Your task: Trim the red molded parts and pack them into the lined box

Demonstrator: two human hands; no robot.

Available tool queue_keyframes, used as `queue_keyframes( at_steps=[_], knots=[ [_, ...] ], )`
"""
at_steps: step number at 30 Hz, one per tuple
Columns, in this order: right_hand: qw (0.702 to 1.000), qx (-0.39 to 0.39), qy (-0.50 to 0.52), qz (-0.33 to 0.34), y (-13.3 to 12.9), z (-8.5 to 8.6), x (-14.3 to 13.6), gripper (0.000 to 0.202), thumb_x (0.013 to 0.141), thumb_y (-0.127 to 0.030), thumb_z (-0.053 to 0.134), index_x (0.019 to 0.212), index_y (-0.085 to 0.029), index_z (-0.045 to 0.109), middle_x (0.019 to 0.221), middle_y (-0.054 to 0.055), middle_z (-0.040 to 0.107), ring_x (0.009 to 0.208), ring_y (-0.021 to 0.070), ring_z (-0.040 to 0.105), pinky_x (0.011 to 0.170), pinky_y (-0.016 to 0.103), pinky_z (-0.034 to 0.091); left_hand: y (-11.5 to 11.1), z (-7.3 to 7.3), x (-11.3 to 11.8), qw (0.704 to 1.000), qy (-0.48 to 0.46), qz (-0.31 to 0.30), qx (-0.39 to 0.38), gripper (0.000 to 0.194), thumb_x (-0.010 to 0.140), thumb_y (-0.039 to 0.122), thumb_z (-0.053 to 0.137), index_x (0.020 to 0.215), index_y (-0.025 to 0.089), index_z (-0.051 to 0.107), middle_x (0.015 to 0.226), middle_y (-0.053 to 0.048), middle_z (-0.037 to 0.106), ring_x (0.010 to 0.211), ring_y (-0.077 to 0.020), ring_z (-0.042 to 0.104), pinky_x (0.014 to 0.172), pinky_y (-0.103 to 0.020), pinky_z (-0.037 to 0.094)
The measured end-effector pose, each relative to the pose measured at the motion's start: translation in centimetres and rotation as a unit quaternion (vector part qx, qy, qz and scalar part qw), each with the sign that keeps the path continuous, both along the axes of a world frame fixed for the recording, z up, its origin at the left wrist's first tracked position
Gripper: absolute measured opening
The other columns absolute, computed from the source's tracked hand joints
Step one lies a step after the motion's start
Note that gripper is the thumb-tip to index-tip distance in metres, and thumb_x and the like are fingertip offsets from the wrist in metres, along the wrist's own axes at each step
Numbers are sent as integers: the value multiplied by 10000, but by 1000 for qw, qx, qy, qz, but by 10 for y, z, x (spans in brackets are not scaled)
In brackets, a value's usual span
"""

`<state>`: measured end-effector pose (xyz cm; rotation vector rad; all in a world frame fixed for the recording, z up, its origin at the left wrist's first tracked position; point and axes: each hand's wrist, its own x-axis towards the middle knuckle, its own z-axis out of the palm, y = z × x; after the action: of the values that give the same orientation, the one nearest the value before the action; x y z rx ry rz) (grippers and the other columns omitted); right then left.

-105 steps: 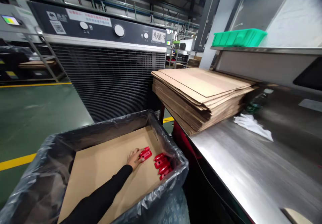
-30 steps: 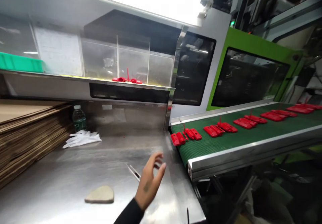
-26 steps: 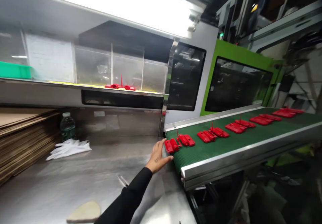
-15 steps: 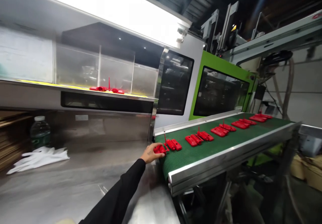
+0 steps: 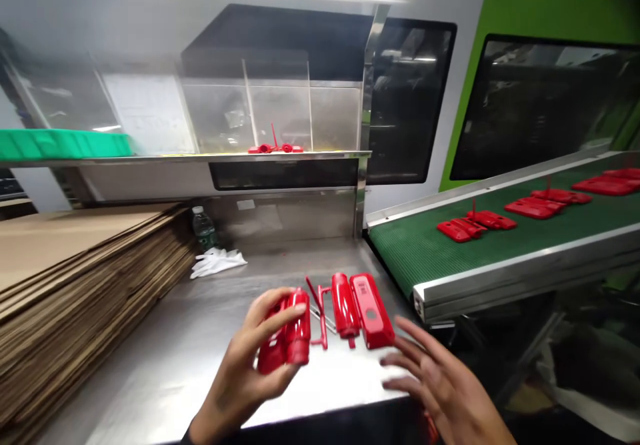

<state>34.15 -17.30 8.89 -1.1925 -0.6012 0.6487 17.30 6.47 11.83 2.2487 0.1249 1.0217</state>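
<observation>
Left hand (image 5: pixel 250 365) gripping red moulded part (image 5: pixel 325 311), right hand (image 5: pixel 440 385) open, wrist cut off

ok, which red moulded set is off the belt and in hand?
The red set over the steel table, gripped by the left hand; the other sets lie untouched on the green belt.

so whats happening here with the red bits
A person holds a set of red moulded plastic parts, joined by a thin runner, above the steel table. The left hand grips the left pair; the right hand is open just beside the right pair, not clearly touching. More red sets lie on the green conveyor belt, and flat cardboard sheets are stacked on the left.
</observation>
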Motion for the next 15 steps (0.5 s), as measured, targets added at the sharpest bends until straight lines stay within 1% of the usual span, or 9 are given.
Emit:
queue_keyframes(
  at_steps=[1,3,5,7,8,10,11,12,15],
  knots=[
    [997,33,35,64,15,14,-3,675,852,-616,596,1398,-255,434,1348,128,559,1145,284,593,940,445,527,-2,-4,-20,999,-8,11,44,496,841,250,663,1304,400,571,1460,-58,440,1341,-340,415,1102,-490,380],
    [975,61,79,200,42,37,-16,598,863,-506,651,1363,-220,488,1275,133,602,1089,252,627,907,392,526,-10,-15,-55,995,-6,34,99,532,819,266,692,1313,416,560,1454,-62,444,1360,-378,373,1090,-530,395],
    [950,68,95,290,62,48,-37,422,892,-339,645,1282,-195,570,1160,125,650,969,211,660,816,339,531,-24,-24,-85,995,-7,75,58,466,818,325,709,1261,418,601,1461,-55,441,1393,-406,316,1097,-576,384],
    [942,71,91,314,75,50,-58,366,892,-276,630,1248,-193,597,1076,108,668,890,195,659,759,313,516,-42,-30,-105,987,-64,114,-92,482,798,397,736,1249,466,581,1525,-12,357,1409,-414,301,1073,-607,409],
    [943,66,83,317,79,49,-67,383,886,-289,638,1256,-204,592,1055,96,669,875,190,652,760,307,503,-51,-32,-111,968,-111,119,-190,602,753,455,771,1299,497,520,1562,-1,296,1405,-428,312,1042,-620,438],
    [944,49,52,321,85,45,-79,423,872,-342,657,1270,-220,583,1029,76,667,865,183,633,778,300,479,-64,-33,-117,907,-190,96,-365,970,606,560,848,1425,525,329,1605,-23,211,1367,-469,367,942,-625,518],
    [945,40,34,324,87,44,-83,430,871,-364,655,1270,-222,586,1028,72,664,875,184,622,788,300,471,-68,-34,-118,874,-209,77,-432,1113,546,598,863,1469,503,249,1601,-57,235,1336,-485,405,901,-623,544],
    [944,31,20,327,88,43,-85,430,874,-383,647,1268,-222,589,1033,70,661,887,189,612,794,304,466,-70,-36,-119,845,-214,63,-486,1168,530,620,859,1494,464,218,1574,-91,309,1306,-490,442,882,-618,556],
    [948,24,-6,317,89,42,-90,429,866,-429,647,1239,-220,612,1016,61,659,882,197,590,783,305,456,-70,-43,-120,778,-199,36,-595,934,649,573,803,1456,377,376,1368,-114,590,1228,-431,549,879,-542,579]
  ],
)
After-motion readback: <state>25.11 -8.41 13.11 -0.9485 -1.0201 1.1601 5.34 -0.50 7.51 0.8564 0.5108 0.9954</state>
